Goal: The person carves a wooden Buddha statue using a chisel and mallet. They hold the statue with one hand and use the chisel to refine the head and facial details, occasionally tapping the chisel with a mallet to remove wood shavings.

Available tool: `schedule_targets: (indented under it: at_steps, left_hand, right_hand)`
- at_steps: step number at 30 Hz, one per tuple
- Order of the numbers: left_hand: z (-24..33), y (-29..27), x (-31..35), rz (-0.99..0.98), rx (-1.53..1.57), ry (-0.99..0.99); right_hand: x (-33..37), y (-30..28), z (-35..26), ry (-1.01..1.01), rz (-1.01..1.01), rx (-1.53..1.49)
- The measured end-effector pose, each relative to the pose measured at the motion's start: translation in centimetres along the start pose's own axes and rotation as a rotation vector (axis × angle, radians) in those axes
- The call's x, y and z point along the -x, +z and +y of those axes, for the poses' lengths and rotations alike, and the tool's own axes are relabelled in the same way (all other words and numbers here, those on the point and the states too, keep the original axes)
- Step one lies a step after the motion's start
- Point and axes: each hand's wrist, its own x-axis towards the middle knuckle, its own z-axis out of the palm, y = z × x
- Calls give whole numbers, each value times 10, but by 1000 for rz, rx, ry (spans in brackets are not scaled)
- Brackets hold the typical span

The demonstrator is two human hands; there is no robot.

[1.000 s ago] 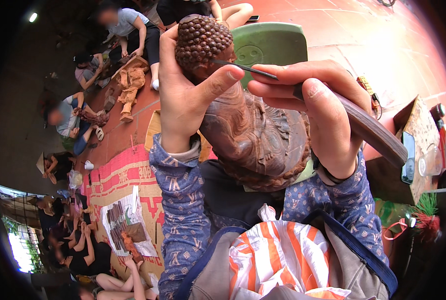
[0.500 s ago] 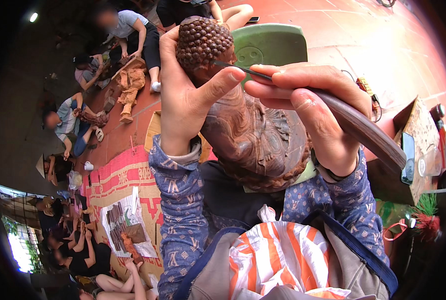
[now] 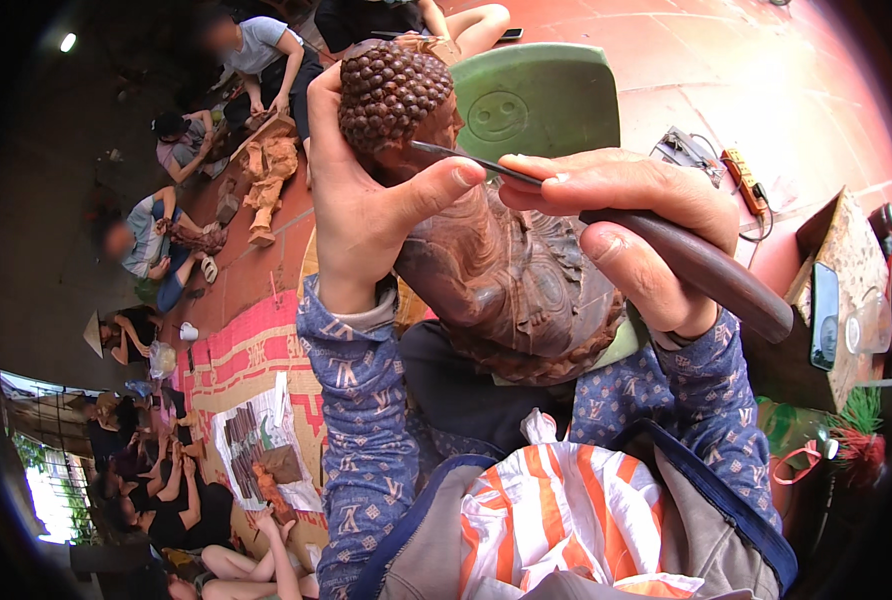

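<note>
Dark reddish-brown wood: we note a carved statue [image 3: 506, 280] at frame centre, its knobbly head [image 3: 391, 95] toward the upper middle. The left hand [image 3: 366, 190] wraps the neck and back of the figure, thumb pressed across the front. The right hand [image 3: 626, 225] is closed around a carving tool [image 3: 696, 265] with a dark wooden handle; the thin metal blade reaches left to the statue's face. A green plastic stool [image 3: 546, 100] sits behind. Other people sit at upper left with another wooden figure [image 3: 264, 185].

Left hand [image 3: 366, 200] clasped, thumb out; right hand [image 3: 626, 230] fisted.
</note>
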Motion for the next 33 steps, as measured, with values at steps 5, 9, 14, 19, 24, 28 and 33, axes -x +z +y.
schedule_targets:
  at_steps: [5, 9, 14, 19, 24, 28, 33]
  left_hand:
    - [2, 1, 3, 7, 82, -65]
    - [-2, 2, 2, 12, 68, -37]
    - [-2, -4, 6, 26, 45, -48]
    - [-3, -3, 6, 3, 1, -7]
    - [-9, -9, 5, 14, -32, -2]
    - [-4, -5, 7, 30, 49, -59]
    - [-2, -3, 3, -8, 68, -46]
  right_hand:
    - [-1, 12, -13, 5, 67, 150]
    - [-6, 16, -21, -3, 72, 214]
    - [-22, 0, -25, -258, -180, 375]
    - [-22, -16, -23, -244, -278, 316]
    - [-16, -7, -22, -252, -202, 403]
    - [-11, 4, -16, -283, -108, 463]
    - [-10, 9, -11, -397, -65, 576]
